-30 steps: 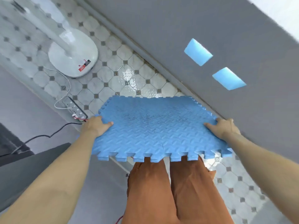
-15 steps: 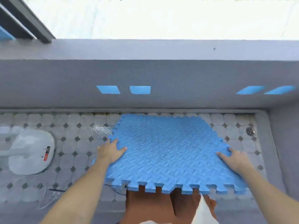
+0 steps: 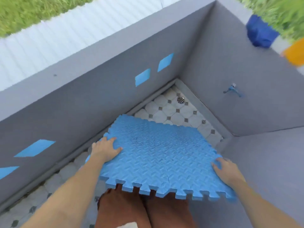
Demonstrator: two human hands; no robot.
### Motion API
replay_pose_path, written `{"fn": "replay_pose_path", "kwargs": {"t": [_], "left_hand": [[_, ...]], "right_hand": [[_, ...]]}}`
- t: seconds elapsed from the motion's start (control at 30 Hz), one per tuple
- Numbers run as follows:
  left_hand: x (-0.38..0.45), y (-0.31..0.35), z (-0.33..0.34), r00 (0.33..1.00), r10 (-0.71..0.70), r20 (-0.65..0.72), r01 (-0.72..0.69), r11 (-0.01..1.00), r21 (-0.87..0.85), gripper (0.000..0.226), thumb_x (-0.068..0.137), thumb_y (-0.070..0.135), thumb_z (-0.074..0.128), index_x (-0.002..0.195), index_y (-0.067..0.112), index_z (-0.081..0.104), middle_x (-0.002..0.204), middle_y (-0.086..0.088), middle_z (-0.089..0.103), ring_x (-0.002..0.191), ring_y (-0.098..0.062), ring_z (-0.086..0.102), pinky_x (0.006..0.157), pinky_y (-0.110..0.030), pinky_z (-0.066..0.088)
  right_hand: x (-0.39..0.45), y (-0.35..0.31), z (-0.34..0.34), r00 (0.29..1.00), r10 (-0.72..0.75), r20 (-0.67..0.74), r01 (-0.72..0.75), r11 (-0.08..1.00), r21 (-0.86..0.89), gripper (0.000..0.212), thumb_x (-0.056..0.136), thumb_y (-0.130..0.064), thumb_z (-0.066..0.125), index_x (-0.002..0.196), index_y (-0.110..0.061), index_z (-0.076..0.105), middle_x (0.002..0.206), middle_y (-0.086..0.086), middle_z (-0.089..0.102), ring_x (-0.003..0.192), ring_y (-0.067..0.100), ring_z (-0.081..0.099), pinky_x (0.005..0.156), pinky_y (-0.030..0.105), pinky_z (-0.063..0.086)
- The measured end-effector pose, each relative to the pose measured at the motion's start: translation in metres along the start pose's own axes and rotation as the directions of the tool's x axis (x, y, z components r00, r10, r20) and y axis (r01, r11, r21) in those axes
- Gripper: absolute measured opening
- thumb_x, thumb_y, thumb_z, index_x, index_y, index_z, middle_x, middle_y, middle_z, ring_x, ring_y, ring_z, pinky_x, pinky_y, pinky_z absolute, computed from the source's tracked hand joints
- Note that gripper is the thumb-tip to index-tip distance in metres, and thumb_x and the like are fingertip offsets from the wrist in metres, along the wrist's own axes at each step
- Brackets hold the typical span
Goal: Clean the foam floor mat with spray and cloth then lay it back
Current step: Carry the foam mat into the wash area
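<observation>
A blue foam floor mat (image 3: 158,155) with a ridged top and jigsaw-toothed edges is held flat in the air above the tiled floor, over my legs. My left hand (image 3: 105,149) grips its left edge, thumb on the top surface. My right hand (image 3: 226,171) grips the right edge the same way, thumb on top and fingers under the mat. Faint dark marks show on the mat's middle. No spray bottle or cloth is in view.
Grey balcony walls (image 3: 82,99) meet in a corner ahead. White octagon floor tiles (image 3: 177,111) with a round drain (image 3: 180,99) lie in that corner. A blue tap (image 3: 233,91) juts from the right wall. A blue object (image 3: 259,32) sits on the ledge.
My view has swung right, from the fan base and power strip toward the corner with the drain. Both hands keep their grip on the mat, which has turned with me.
</observation>
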State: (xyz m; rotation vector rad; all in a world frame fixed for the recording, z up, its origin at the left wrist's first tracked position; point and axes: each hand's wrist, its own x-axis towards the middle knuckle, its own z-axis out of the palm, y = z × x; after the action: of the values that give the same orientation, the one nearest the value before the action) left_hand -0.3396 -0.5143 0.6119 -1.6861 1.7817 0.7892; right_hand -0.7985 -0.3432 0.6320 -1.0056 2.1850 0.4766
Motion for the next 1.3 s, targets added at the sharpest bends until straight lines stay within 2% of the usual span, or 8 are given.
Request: {"fn": "replay_pose_path", "kwargs": {"t": [0.27,0.43,0.6,0.67,0.87,1.07,1.17,1.3], "left_hand": [[0.1,0.123,-0.031,0.987,0.162,-0.018,-0.156,0.97,0.186,0.067,0.084,0.072,0.04,0.143,0.039,0.035,0.156,-0.005,0.024,0.131,-0.026,0.042,0.105,-0.044,0.029],[0.207,0.193,-0.024,0.965,0.263,-0.019,-0.249,0.934,0.258,0.068,0.083,0.071,0.043,0.142,0.039,0.035,0.156,-0.004,0.023,0.134,-0.026,0.039,0.108,-0.043,0.027],[0.338,0.241,0.016,0.931,0.359,-0.057,-0.324,0.89,0.321,0.081,0.08,0.076,0.044,0.148,0.037,0.024,0.156,-0.006,0.021,0.137,-0.028,0.035,0.107,-0.044,0.026],[0.393,0.253,0.037,0.919,0.384,-0.094,-0.339,0.888,0.311,0.087,0.076,0.08,0.045,0.148,0.037,0.023,0.156,-0.006,0.022,0.138,-0.029,0.033,0.107,-0.045,0.026],[0.543,0.272,0.137,0.943,0.332,-0.037,-0.299,0.889,0.348,0.1,0.065,0.083,0.055,0.149,0.046,0.013,0.158,-0.006,0.014,0.14,-0.029,0.029,0.11,-0.05,0.019],[0.616,0.275,0.191,0.958,0.285,-0.031,-0.256,0.898,0.359,0.111,0.059,0.08,0.064,0.147,0.051,0.003,0.158,-0.001,0.003,0.139,-0.032,0.031,0.112,-0.049,0.019],[0.644,0.28,0.214,0.96,0.276,-0.049,-0.248,0.919,0.306,0.112,0.063,0.071,0.07,0.148,0.05,0.0,0.158,-0.003,0.0,0.14,-0.036,0.026,0.11,-0.048,0.027],[0.672,0.286,0.235,0.954,0.297,-0.051,-0.266,0.91,0.318,0.112,0.072,0.057,0.074,0.149,0.044,-0.006,0.157,-0.01,-0.002,0.128,-0.044,0.039,0.101,-0.048,0.04]], "right_hand": [[0.06,0.076,0.049,0.988,0.155,0.021,-0.157,0.976,0.15,0.058,0.092,-0.062,0.042,0.141,-0.031,0.049,0.153,-0.002,0.04,0.136,0.026,0.042,0.11,0.043,0.039],[0.122,0.069,0.078,0.97,0.242,0.033,-0.244,0.952,0.185,0.063,0.092,-0.07,0.032,0.147,-0.04,0.035,0.159,-0.008,0.027,0.137,0.027,0.036,0.106,0.043,0.041],[0.233,0.058,0.135,0.941,0.339,-0.003,-0.326,0.91,0.257,0.071,0.086,-0.075,0.039,0.148,-0.04,0.034,0.162,-0.009,0.02,0.138,0.031,0.032,0.106,0.047,0.038],[0.284,0.054,0.165,0.929,0.365,-0.065,-0.33,0.894,0.303,0.072,0.085,-0.074,0.043,0.147,-0.038,0.038,0.162,-0.007,0.022,0.137,0.033,0.033,0.105,0.05,0.038],[0.415,0.033,0.308,0.889,0.412,-0.198,-0.321,0.871,0.371,0.07,0.089,-0.067,0.045,0.145,-0.025,0.046,0.158,0.007,0.034,0.124,0.045,0.043,0.101,0.059,0.04],[0.462,0.012,0.396,0.921,0.371,-0.118,-0.288,0.854,0.433,0.08,0.09,-0.066,0.042,0.156,-0.029,0.015,0.166,0.001,0.003,0.131,0.041,0.033,0.105,0.057,0.035],[0.482,0.003,0.428,0.913,0.387,-0.131,-0.285,0.834,0.472,0.085,0.089,-0.067,0.042,0.157,-0.029,0.009,0.166,0.002,-0.004,0.133,0.041,0.03,0.102,0.058,0.036],[0.503,-0.008,0.456,0.924,0.374,-0.073,-0.291,0.816,0.499,0.091,0.088,-0.067,0.046,0.158,-0.028,0.002,0.165,0.004,-0.01,0.138,0.04,0.026,0.103,0.059,0.035]]}}
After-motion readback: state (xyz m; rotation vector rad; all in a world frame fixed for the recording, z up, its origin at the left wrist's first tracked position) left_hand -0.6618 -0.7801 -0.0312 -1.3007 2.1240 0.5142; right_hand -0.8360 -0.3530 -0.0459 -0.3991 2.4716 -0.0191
